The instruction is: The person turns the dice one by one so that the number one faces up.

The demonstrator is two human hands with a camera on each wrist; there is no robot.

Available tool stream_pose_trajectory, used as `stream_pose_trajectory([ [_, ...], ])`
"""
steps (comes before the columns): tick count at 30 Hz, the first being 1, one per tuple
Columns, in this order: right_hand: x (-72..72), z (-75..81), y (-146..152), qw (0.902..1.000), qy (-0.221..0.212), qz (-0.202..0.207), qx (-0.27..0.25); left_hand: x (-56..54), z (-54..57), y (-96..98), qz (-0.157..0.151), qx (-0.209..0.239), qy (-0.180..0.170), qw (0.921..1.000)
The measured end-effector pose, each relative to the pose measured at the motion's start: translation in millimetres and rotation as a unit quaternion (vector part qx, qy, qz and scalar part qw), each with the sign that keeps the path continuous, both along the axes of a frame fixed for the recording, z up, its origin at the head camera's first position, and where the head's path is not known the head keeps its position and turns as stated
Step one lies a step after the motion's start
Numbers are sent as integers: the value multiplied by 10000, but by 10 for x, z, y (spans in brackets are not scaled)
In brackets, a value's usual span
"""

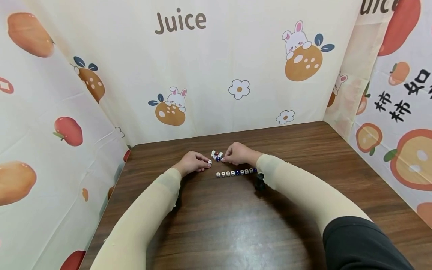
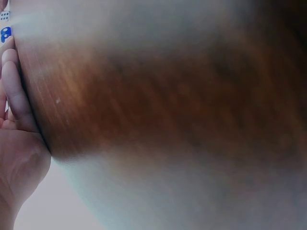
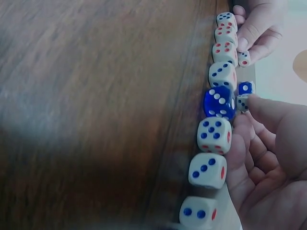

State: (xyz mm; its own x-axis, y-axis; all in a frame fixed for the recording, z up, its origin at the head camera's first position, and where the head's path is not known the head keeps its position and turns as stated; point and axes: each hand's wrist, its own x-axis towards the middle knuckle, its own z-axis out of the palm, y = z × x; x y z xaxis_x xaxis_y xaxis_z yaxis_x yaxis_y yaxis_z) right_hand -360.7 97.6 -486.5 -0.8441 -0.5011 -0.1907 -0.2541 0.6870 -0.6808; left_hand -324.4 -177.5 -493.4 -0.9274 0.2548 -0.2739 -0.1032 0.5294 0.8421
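Note:
My left hand pinches a white die between thumb and fingertips, low over the table. On the other side of a small cluster of dice, my right hand pinches another white die; the right wrist view shows this white die at the thumb tip. Between the hands, the cluster holds white dice, a red die and a blue die. Nearer me runs a straight row of white dice with a blue die among them. My right wrist partly covers the row's right end.
The brown wooden table has printed curtains at its back and both sides. A dark object sits at my right wrist. In the left wrist view, mostly blurred tabletop shows, with a blue die at the edge.

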Motion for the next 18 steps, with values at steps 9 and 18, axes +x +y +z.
stream_pose_trajectory([
  [9,29,52,30,9997,-208,67,-85,-15,-13,3,5,-24,34,10000],
  [18,0,31,10,9997,-218,39,-76,-11,-15,3,26,-15,5,10000],
])
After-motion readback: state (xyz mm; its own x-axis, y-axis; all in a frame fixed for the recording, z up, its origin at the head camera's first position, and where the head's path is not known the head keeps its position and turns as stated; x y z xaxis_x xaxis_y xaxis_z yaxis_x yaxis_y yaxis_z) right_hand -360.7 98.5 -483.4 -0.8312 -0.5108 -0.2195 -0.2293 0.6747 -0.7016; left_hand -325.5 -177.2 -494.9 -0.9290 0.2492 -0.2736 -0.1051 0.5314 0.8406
